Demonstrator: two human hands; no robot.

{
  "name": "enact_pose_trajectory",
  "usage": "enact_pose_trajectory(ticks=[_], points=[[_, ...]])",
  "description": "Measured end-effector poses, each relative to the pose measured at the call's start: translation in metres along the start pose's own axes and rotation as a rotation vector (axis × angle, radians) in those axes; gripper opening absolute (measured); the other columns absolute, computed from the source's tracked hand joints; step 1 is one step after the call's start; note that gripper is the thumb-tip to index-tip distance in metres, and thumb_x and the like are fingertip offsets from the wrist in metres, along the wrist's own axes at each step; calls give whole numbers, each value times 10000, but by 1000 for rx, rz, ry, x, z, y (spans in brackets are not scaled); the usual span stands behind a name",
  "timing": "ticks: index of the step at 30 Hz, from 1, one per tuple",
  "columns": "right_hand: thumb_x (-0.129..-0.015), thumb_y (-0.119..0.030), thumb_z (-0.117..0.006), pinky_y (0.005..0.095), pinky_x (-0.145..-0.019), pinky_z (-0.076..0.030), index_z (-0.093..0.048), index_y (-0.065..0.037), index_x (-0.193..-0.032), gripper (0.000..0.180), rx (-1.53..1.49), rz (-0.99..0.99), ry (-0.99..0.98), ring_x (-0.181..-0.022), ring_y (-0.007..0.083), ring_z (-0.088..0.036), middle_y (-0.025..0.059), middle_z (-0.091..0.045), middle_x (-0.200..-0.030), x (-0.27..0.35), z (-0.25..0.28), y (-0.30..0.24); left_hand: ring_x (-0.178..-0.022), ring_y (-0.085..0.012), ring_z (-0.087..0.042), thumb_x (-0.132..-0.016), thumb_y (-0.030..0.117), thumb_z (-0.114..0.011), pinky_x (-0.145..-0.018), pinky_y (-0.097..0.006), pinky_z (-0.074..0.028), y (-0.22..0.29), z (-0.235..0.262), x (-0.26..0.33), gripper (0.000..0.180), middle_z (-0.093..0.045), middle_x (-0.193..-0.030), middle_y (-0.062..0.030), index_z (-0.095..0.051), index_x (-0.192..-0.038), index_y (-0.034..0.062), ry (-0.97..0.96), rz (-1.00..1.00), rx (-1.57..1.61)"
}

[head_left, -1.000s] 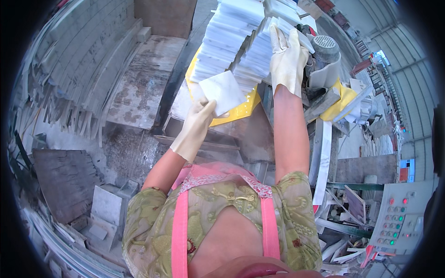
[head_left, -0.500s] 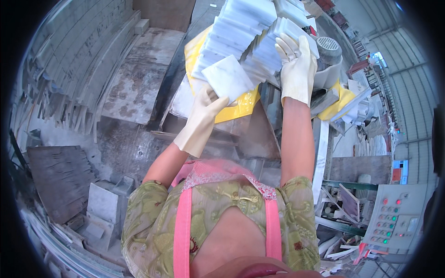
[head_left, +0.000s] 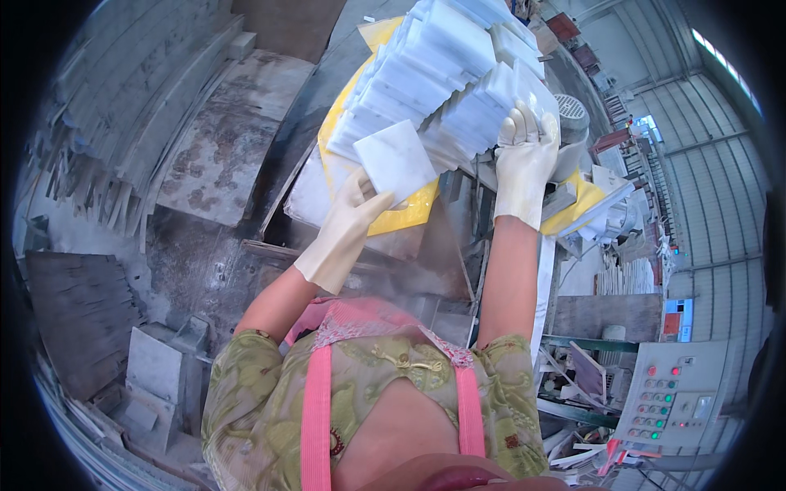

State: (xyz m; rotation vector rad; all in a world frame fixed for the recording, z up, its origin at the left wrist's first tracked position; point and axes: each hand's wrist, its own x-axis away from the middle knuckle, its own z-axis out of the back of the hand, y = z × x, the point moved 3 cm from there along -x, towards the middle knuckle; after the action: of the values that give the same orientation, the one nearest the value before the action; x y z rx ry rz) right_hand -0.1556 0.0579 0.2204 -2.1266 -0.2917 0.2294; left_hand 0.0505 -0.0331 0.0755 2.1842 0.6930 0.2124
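Stone workshop; gloved left hand (head_left: 354, 214) gripping white tile (head_left: 395, 161), arm outstretched.

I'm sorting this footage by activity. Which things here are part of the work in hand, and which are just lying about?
In the work:
left hand holding a white stone tile
right hand on the stacked white tiles
yellow tray under them

Lying about:
control panel
grey slabs
dark board

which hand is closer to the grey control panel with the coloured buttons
Right. The right hand rests on the stack of white tiles, on the control panel's side. The left hand holds a single white tile, farther left of the panel.
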Motion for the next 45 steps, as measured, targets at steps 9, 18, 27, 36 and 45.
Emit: enact_pose_trajectory(ticks=[9,18,27,36,45], points=[[-1006,-402,-581,335,-583,-428,-601,-4,-1052,400,-56,-56,-107,-618,193,-536,93,-645,-747,2,15,-8,-1208,-211,-622,-893,3,-577,-957,-344,-568,-4,4,-8,521,-627,-1305,-138,-499,-1403,-71,-18,17,-7],[-996,-364,-561,329,-534,-334,-569,-77,-1028,289,46,-40,-358,-515,169,-411,60,-565,-667,-7,26,-14,-1193,-203,-626,-892,9,-575,-943,-330,-570,-4,7,-12,505,-633,-1290,-129,-514,-1388,-67,-23,16,-9],[-974,-298,-556,301,-435,-349,-629,38,-1065,356,453,34,-454,-427,183,-450,64,-582,-597,-21,25,-56,-1185,-200,-628,-875,6,-554,-938,-327,-573,-5,12,-13,512,-631,-1284,-125,-518,-1381,-69,-7,51,-23],[-957,-384,-557,352,-432,-418,-636,23,-683,497,795,-191,-642,-427,268,-540,159,-592,-513,-104,12,-96,-1181,-193,-630,-873,34,-546,-901,-326,-583,-2,7,-11,536,-625,-1297,-116,-505,-1399,-61,15,34,-77],[-978,-353,-639,306,-443,-433,-635,-92,-733,358,1127,-181,-552,-422,171,-558,31,-529,-500,-119,8,-105,-1169,-189,-626,-956,288,-669,-883,-333,-567,-2,14,-2,658,-608,-1323,-116,-428,-1447,-77,-12,-67,-20]])
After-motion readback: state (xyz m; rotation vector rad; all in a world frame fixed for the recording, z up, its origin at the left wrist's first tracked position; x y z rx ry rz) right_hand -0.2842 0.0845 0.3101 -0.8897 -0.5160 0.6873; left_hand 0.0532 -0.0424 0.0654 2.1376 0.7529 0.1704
